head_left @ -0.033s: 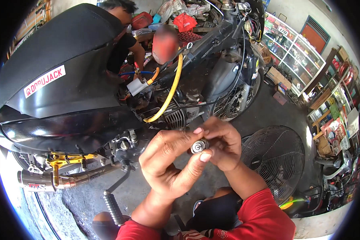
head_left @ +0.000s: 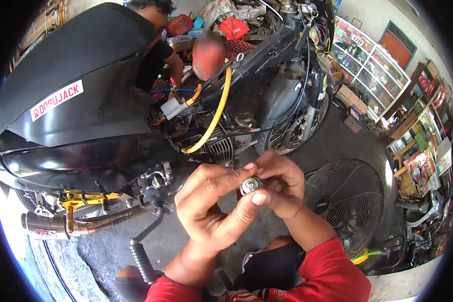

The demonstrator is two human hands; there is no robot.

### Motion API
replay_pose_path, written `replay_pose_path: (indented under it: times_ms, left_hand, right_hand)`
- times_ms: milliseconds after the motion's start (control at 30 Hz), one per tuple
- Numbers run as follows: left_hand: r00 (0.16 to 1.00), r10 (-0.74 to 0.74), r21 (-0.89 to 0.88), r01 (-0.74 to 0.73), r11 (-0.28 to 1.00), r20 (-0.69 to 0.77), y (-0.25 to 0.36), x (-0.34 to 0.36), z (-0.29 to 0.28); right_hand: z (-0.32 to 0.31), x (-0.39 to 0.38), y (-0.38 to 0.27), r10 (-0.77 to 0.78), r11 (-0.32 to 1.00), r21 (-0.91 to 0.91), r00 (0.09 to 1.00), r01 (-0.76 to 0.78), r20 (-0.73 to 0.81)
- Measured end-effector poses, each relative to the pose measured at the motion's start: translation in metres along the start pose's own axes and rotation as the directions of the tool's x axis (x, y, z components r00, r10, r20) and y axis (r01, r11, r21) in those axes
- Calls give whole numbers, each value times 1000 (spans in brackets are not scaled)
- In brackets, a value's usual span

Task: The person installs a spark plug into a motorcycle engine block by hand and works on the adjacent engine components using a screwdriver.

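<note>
Pinched between the thumb and fingers of my left hand (head_left: 206, 204) is a small metal spark plug (head_left: 249, 185), its round end pointing toward me. My right hand (head_left: 284, 183) closes on the same plug from the other side, and its fingers partly hide the far end. Both hands are raised in front of a black motorcycle (head_left: 80, 161), apart from it. Just beyond them, the finned engine (head_left: 221, 150) and a thick yellow cable (head_left: 221, 108) show on the bike.
A kick lever (head_left: 145, 261) juts out left of my forearm. To the right stands a round wire-guarded fan (head_left: 345, 201). Another person (head_left: 153, 60) works behind the bike. A glass cabinet (head_left: 370, 63) and cluttered shelves (head_left: 423, 146) line the right side.
</note>
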State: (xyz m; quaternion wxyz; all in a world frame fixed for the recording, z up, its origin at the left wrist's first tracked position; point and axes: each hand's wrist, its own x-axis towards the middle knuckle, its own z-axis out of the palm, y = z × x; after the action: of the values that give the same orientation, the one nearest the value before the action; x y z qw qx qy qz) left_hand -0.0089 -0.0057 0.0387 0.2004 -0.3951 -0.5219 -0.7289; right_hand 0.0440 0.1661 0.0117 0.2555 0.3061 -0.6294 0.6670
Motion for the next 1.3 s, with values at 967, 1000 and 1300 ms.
replay_pose_path:
  times_ms: [967, 1000, 1300]
  left_hand:
    - [856, 486, 229, -444, 866, -179, -36, -22, 35]
    - [836, 521, 230, -479, 847, -176, -40, -24, 33]
    - [804, 578, 248, -536, 807, -139, -39, -25, 32]
  right_hand:
    - [8, 6, -3, -110, 953, -282, 993, 114, 29]
    - [9, 7, -3, -117, 953, -277, 992, 123, 38]
    - [11, 6, -3, -125, 965, -228, 992, 127, 24]
